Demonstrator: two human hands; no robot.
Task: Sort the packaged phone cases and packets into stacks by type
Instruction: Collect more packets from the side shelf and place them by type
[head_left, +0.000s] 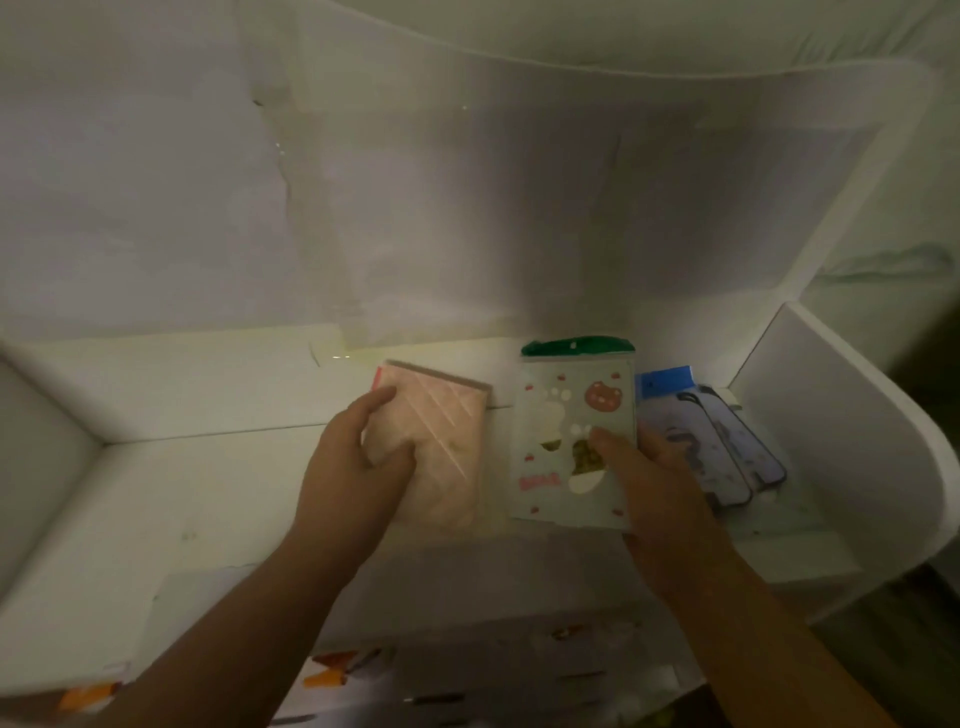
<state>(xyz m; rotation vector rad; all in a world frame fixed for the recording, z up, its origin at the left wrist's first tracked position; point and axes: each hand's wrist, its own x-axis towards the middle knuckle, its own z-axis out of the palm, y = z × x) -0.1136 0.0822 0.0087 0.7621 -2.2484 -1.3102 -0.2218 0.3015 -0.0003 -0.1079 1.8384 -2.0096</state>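
Observation:
On a white shelf (208, 483), my left hand (358, 467) grips the left edge of a pink packet (447, 431) with white diagonal stripes. To its right, my right hand (654, 478) holds the lower right corner of a pale packaged phone case (566, 415) with a bear print and a green header; the thumb lies on its front. Further right, near the shelf's side wall, lies a pile of blue-headed packaged phone cases (727, 441) with dark rims, fanned out.
The shelf has a white back wall and a curved white side panel (852, 415) on the right. Below the shelf edge lie several more packets (343, 670) with orange marks, dimly lit. The left part of the shelf is bare.

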